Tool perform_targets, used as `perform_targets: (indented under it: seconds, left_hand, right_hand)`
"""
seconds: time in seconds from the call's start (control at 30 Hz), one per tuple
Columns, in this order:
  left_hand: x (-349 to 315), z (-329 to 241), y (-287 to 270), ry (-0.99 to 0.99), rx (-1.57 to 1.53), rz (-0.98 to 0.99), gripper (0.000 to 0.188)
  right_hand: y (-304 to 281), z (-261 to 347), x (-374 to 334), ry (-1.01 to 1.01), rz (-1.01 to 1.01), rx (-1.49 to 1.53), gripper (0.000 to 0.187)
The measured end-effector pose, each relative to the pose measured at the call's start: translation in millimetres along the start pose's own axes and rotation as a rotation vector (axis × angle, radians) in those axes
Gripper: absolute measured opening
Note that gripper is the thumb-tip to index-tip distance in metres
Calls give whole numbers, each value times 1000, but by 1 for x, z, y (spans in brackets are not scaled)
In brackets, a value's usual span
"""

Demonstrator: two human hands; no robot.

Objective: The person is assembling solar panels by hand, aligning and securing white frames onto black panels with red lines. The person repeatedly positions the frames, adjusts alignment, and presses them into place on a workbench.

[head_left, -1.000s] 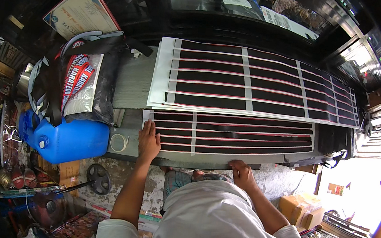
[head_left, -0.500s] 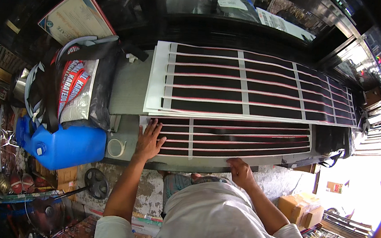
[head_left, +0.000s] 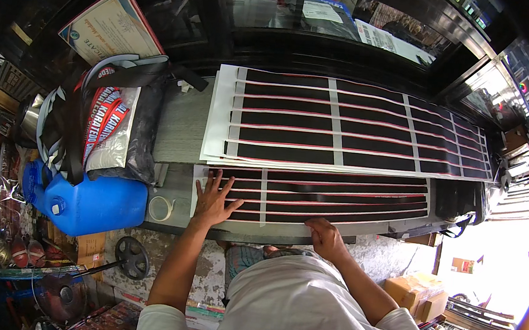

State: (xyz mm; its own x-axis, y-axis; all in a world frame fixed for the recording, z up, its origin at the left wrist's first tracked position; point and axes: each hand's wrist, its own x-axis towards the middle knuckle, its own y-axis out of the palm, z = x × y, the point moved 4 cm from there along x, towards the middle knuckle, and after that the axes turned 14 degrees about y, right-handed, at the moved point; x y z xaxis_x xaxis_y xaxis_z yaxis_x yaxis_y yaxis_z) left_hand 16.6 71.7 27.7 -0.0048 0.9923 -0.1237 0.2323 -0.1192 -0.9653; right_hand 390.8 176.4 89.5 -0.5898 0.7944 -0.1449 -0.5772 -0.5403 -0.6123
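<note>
Now the left hand (head_left: 212,205) has fanned its fingers wider over the lower striped sheet (head_left: 337,201), likely steadying it on the table (head_left: 179,186); the right hand (head_left: 327,238), fingers curled together, has neared its front edge, any pinch unclear

Left hand (head_left: 212,207) splayed, right (head_left: 328,238) (seemingly) curled

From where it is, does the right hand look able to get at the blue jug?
Probably not directly: the right hand is by the near edge of the lower striped sheet; the blue jug sits far left, and the left hand and forearm lie between.
</note>
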Motion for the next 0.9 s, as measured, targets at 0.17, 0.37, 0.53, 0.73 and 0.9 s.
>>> perform_targets:
  seconds: [0.17,0.37,0.53,0.73,0.9]
  left_hand:
    - [11,-16,4,121,-33,-25,97]
    - [34,-45,14,149,-83,5,100]
    - [35,-47,18,132,-75,-16,99]
    - [39,-53,21,149,-58,-52,92]
    - [40,-51,18,83,-166,-107,85]
  right_hand:
    - [-3,4,-2,29,12,9,29]
    - [3,5,5,20,42,11,27]
    - [17,14,45,-92,-37,-92,24]
    - [37,8,124,12,-220,-273,28]
    - [61,-3,168,101,-238,-504,39]
